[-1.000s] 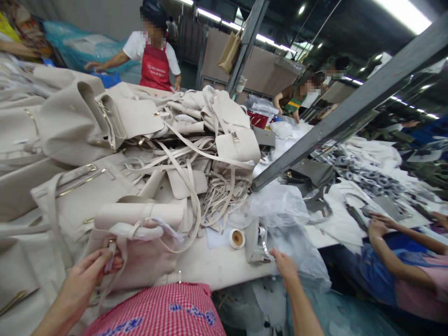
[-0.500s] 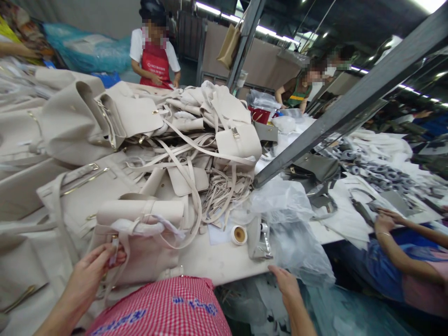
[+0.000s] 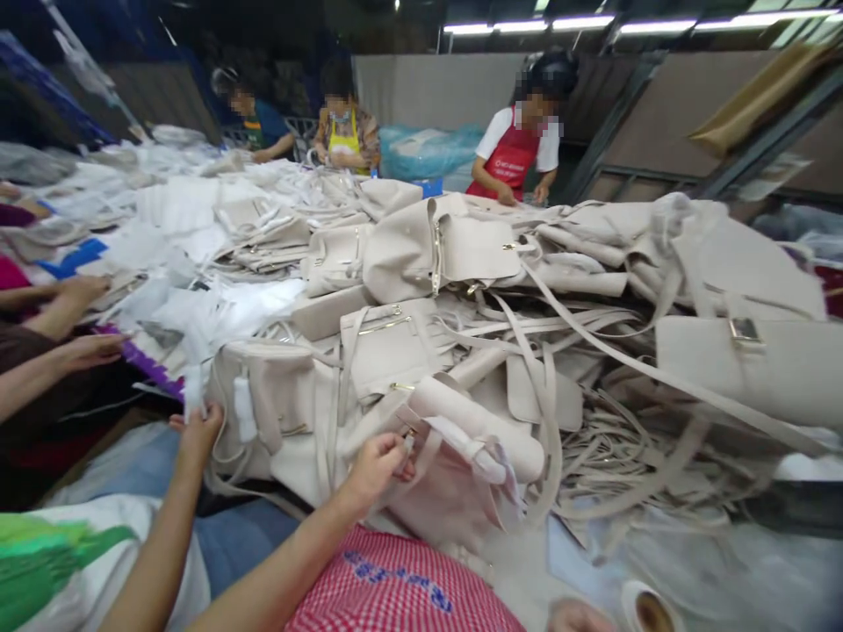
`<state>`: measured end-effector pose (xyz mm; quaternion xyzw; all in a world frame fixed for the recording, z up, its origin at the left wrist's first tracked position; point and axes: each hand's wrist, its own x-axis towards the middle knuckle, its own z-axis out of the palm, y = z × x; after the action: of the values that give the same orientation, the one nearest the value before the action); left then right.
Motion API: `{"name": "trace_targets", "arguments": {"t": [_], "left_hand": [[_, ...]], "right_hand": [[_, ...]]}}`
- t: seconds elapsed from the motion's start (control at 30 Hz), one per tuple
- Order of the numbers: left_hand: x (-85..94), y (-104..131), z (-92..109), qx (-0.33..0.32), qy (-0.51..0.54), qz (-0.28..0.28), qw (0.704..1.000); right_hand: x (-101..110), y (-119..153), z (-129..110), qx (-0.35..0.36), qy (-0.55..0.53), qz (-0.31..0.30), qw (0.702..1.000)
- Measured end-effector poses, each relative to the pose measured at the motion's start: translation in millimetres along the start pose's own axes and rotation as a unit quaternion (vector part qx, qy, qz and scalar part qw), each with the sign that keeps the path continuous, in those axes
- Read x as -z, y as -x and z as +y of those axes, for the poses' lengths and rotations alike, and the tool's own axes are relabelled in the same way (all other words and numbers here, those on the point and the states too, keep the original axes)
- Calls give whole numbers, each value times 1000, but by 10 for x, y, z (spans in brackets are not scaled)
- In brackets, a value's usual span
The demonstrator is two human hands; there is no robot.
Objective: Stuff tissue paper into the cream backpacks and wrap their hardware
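My left hand (image 3: 380,463) is closed, its fingers pinching a small piece at the gold-coloured metal fitting on the side of a beige bag (image 3: 441,491). The bag leans near my front, with a rolled flap on top and thin white wrapping (image 3: 484,452) around its handle. At the bottom edge, my right hand (image 3: 580,616) is only partly in view and blurred, so its fingers cannot be made out. Beside it stands a small round white tub (image 3: 649,607) with brown contents. My red checked apron (image 3: 401,584) shows below the bag.
Beige bags and straps (image 3: 612,439) are heaped across the table. A co-worker's hand (image 3: 201,430) touches another beige bag (image 3: 263,386) at my left. A person in a red apron (image 3: 510,162) stands across the table, with others further left. Clear plastic (image 3: 738,562) lies at right.
My view has swung left, bringing the left-hand co-workers into sight. My left hand still grips the same bag. My right hand now shows only at the bottom edge, near the tub.
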<state>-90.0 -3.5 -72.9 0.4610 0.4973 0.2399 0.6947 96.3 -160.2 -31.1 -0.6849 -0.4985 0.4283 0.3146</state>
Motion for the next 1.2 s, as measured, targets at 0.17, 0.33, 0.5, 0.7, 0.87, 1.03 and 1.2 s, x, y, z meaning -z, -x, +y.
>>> {"name": "trace_targets", "arguments": {"t": [0.17, 0.33, 0.5, 0.7, 0.87, 1.03, 1.2], "left_hand": [[14, 58, -51, -10, 1, 8, 1000], [106, 186, -45, -23, -3, 11, 1000], [85, 303, 23, -41, -59, 19, 997], [18, 351, 72, -33, -89, 34, 995], [-14, 399, 76, -36, -116, 47, 991], [-22, 441, 94, -105, -233, 87, 963], [69, 431, 27, -292, -414, 70, 859]], "right_hand": [[-243, -440, -801, -123, -319, -164, 925], [-516, -944, -962, -119, -212, -116, 963], [-530, -973, -777, -95, -127, -47, 986], [-550, -977, -611, -82, -81, 24, 993], [-548, -997, -595, -81, -63, 8, 995], [-565, -1039, -572, -85, -34, 5, 996], [-569, -1082, -552, -76, 0, 3, 997]]}}
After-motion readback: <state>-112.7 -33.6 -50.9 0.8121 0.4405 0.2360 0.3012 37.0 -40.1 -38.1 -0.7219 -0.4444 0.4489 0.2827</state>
